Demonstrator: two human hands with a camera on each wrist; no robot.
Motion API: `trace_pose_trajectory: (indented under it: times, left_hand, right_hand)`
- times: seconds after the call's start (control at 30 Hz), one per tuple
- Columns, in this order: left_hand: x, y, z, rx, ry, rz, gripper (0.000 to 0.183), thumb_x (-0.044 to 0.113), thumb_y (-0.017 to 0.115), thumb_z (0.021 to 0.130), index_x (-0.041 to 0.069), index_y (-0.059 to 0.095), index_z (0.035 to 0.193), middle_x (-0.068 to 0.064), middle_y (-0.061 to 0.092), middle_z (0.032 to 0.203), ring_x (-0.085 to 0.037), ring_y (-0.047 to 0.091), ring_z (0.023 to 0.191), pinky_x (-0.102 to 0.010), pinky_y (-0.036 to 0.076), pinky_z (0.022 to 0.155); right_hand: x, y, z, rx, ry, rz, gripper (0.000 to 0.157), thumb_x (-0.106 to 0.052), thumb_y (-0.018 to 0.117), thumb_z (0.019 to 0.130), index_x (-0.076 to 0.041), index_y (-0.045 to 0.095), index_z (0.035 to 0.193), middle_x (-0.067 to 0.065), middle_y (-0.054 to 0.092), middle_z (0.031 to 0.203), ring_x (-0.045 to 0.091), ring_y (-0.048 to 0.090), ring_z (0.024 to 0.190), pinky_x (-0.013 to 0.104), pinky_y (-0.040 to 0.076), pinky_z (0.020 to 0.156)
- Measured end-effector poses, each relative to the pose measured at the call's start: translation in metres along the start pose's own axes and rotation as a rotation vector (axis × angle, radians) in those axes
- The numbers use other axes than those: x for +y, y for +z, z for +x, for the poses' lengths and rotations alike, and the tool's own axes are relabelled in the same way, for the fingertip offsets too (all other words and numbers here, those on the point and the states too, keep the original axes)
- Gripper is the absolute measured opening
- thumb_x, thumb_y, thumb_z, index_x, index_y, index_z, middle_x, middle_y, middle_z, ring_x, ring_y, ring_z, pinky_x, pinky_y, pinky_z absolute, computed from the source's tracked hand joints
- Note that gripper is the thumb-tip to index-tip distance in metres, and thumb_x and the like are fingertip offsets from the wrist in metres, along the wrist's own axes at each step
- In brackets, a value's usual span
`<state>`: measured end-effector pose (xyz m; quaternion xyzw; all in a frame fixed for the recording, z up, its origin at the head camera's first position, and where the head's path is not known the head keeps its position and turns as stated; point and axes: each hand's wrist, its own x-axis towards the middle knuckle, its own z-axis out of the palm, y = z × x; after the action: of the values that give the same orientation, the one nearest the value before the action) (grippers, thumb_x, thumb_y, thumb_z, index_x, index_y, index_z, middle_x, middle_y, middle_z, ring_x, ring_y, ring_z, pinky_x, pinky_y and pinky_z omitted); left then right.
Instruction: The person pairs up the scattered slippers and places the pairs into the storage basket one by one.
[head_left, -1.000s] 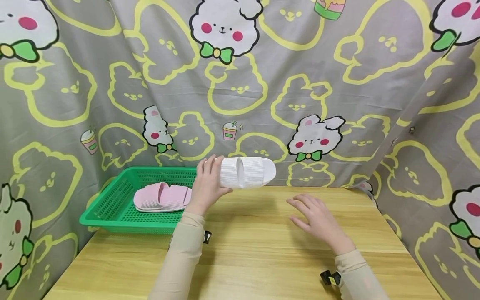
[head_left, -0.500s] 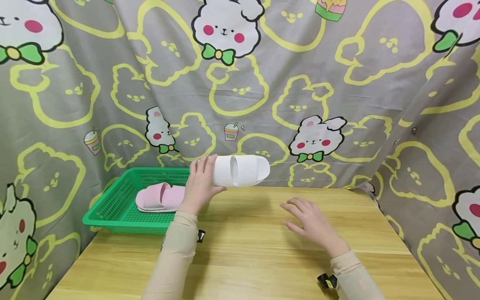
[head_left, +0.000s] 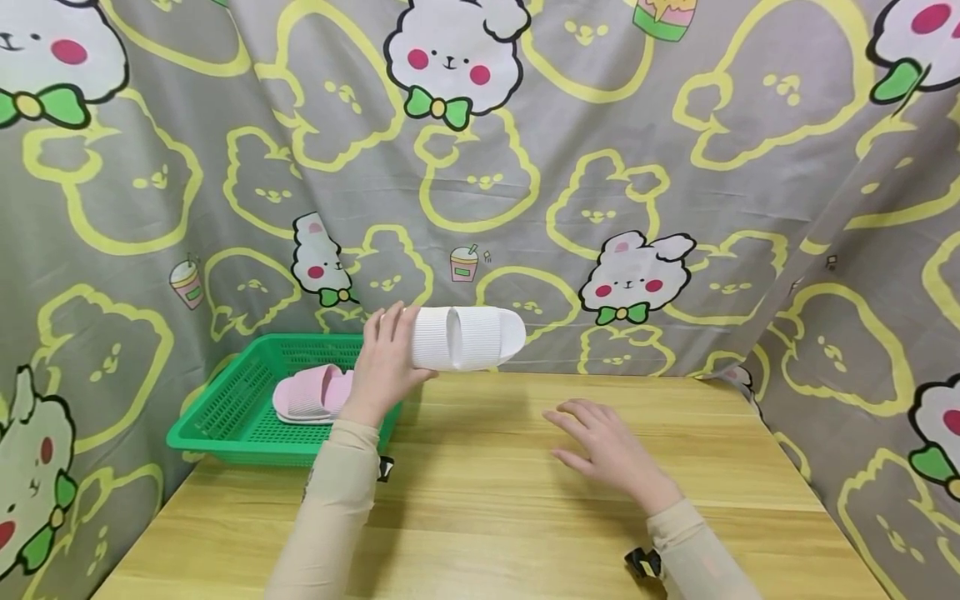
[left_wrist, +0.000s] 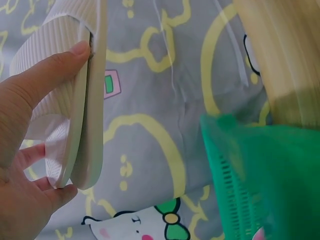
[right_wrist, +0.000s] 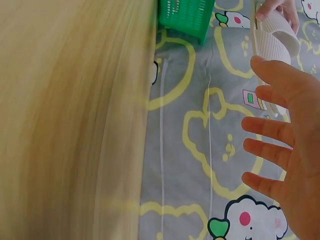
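Note:
My left hand (head_left: pixel 382 362) holds white slippers (head_left: pixel 472 337) in the air above the table, toes pointing right. In the left wrist view two sole edges (left_wrist: pixel 82 145) lie against each other, so it looks like a stacked pair. The thumb presses on one side near the straps, while the fingers curl round the heel end. My right hand (head_left: pixel 603 446) hovers over the table to the right, fingers spread and holding nothing. A pink slipper (head_left: pixel 303 396) lies in the green basket (head_left: pixel 217 442) at left, partly hidden behind my left hand.
The wooden table (head_left: pixel 480 517) spans the front. Its far edge meets a grey curtain (head_left: pixel 510 200) with cartoon prints, which also hangs at both sides. Black wrist straps (head_left: pixel 643 563) show at both sleeves.
The left hand has carried the white slippers a little to the left, over the basket's right end. The right hand has also drifted slightly left.

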<state>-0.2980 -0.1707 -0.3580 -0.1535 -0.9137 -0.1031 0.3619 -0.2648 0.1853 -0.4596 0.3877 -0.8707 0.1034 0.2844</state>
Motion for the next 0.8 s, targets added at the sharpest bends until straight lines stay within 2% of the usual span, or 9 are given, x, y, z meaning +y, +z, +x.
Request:
trace_pose_trajectory:
  times: [0.3, 0.53, 0.8]
  left_hand:
    - [-0.016, -0.016, 0.000, 0.052, 0.046, 0.022, 0.106, 0.032, 0.096, 0.053, 0.007, 0.040, 0.140, -0.023, 0.047, 0.139, -0.046, 0.042, 0.129, -0.056, 0.041, 0.108]
    - [-0.029, -0.026, -0.004, 0.026, 0.044, 0.051, 0.107, 0.032, 0.096, 0.054, 0.008, 0.039, 0.141, -0.024, 0.045, 0.141, -0.047, 0.040, 0.128, -0.058, 0.045, 0.102]
    - [-0.044, -0.035, -0.009, 0.038, 0.047, 0.072, 0.108, 0.031, 0.097, 0.051, 0.007, 0.041, 0.140, -0.025, 0.046, 0.140, -0.048, 0.041, 0.126, -0.059, 0.047, 0.099]
  right_hand:
    - [-0.010, 0.005, 0.010, -0.027, -0.034, 0.009, 0.062, -0.038, 0.074, 0.083, -0.020, 0.054, 0.138, 0.009, 0.060, 0.130, 0.031, 0.055, 0.122, 0.055, 0.046, 0.101]
    - [-0.018, 0.010, 0.021, -0.035, -0.063, 0.005, 0.062, -0.043, 0.070, 0.085, -0.021, 0.052, 0.140, 0.009, 0.058, 0.133, 0.030, 0.054, 0.125, 0.053, 0.046, 0.102]
    - [-0.031, 0.015, 0.034, -0.052, -0.099, 0.010, 0.065, -0.045, 0.070, 0.085, -0.023, 0.049, 0.143, 0.008, 0.056, 0.137, 0.029, 0.053, 0.128, 0.052, 0.046, 0.103]
